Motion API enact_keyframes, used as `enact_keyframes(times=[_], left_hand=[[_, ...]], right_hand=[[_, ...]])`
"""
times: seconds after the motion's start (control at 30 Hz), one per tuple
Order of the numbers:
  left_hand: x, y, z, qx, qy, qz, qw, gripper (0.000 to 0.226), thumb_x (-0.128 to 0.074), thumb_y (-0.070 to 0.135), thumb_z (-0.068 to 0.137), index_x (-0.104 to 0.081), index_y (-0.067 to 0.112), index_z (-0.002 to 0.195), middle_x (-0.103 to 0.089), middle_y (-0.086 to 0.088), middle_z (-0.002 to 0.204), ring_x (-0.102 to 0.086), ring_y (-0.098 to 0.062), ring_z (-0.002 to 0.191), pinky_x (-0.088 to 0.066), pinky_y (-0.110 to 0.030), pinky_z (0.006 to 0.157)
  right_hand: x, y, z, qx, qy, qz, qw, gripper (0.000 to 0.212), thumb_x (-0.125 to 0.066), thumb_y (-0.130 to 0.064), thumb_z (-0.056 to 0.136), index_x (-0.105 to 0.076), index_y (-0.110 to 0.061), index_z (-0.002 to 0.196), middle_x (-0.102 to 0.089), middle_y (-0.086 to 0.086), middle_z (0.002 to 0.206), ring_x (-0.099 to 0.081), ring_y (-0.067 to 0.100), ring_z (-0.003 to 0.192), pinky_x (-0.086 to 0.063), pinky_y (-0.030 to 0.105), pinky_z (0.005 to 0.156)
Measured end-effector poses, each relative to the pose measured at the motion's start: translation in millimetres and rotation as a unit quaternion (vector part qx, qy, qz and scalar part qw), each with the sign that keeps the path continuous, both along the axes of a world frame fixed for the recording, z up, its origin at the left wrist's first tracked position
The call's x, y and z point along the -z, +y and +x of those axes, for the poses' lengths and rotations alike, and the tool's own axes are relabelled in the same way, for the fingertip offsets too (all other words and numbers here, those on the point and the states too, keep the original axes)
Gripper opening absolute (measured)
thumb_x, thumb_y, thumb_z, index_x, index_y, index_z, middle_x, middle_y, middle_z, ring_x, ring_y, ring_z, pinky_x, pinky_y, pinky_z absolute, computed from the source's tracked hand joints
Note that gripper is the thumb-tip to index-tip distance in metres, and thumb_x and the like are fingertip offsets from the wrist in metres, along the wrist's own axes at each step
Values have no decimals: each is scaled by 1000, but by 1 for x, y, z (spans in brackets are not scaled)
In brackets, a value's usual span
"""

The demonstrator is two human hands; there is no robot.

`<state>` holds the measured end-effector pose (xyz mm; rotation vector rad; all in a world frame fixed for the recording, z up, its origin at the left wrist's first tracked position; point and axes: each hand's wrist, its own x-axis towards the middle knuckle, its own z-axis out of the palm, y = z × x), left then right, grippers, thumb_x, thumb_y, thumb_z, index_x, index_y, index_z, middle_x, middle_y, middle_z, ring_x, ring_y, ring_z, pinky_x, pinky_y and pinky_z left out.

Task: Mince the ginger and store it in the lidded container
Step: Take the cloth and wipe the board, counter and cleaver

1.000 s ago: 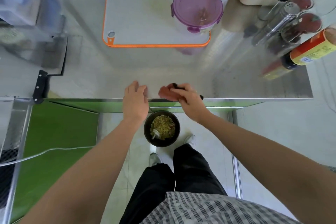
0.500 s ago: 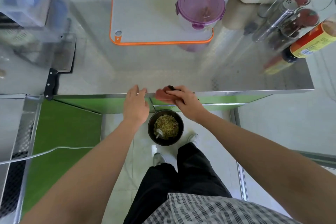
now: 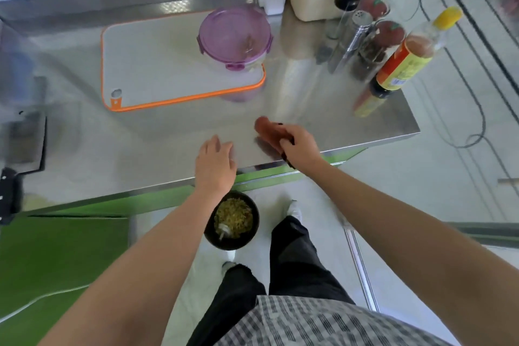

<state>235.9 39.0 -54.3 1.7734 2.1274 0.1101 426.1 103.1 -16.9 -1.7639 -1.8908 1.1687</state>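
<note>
Two hands in view, Operator: report each.

OPERATOR: Left hand (image 3: 214, 161) is released, fingers loose, above the steel counter (image 3: 174, 132) near its front edge. Contact with the surface cannot be determined. Right hand (image 3: 299, 147), at 3 o'clock of the left, grasps a reddish object (image 3: 266, 129) with a dark part. What the object is cannot be determined.

INSPECTOR: Locate the task items.

OPERATOR: The lidded container (image 3: 234, 36) stands on the cutting board (image 3: 157, 64), at the board's 2 o'clock corner, lid seated. A brownish trace shows through the lid. It is probably the ginger (image 3: 248, 43), but this is unconfirmed. No ginger shows on the bare board.

INSPECTOR: List failure modes and causes.

OPERATOR:
1. The container sits close to the board's right edge. If the board is nudged or dragged, the container may slide off or tip.
2. One lid clasp shows at the container's 6 o'clock, and whether it is locked cannot be told. If the container is lifted by its lid with the clasp unlocked, the lid may come away and spill the contents.
3. The cleaver (image 3: 11, 191) lies at 9 o'clock of the counter, handle at the front edge. A brush from an arm or hip could knock it to the floor.
4. The sauce bottle (image 3: 404, 64) and its neighbours stand at 1 o'clock of the right hand. A wide sweep with the held object could topple them.
5. The scrap bin (image 3: 231, 220) stands on the floor at 6 o'clock of the left hand, beside the feet. A forward step could kick it over.
</note>
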Motion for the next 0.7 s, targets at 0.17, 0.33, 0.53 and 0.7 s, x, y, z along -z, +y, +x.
enact_keyframes(times=[0.17, 0.33, 0.53, 0.7], left_hand=[[-2, 74, 73, 60, 4, -4, 998, 57, -50, 33, 92, -34, 20, 145, -20, -17, 156, -21, -37, 141, -22, -46, 113], [3, 153, 138, 76, 16, -77, 994, 79, -46, 58, 89, -6, 32, 152, 11, -7, 160, 6, -32, 147, -9, -59, 115], [4, 204, 154, 54, 50, -87, 993, 76, -45, 55, 92, -9, 26, 152, 6, -11, 160, 0, -35, 146, -12, -56, 115], [0, 216, 152, 62, 91, -70, 991, 74, -53, 50, 88, -20, 22, 148, -13, -15, 156, -17, -37, 141, -25, -49, 111]], right_hand=[[4, 70, 58, 85, -26, 35, 995, 46, -44, -2, 89, -53, -16, 132, -52, 13, 129, -52, 28, 114, -36, 27, 98], [9, 140, 106, 100, -44, 47, 993, 48, -45, -4, 90, -49, -17, 136, -47, 14, 129, -49, 29, 117, -32, 28, 102], [8, 214, 112, 108, -20, 78, 991, 46, -44, -8, 95, -41, -11, 141, -36, 11, 144, -40, 26, 129, -27, 26, 107], [32, 231, 98, 1, -84, 31, 996, 46, -44, -7, 95, -40, -6, 141, -28, 13, 150, -31, 31, 135, -25, 33, 112]])
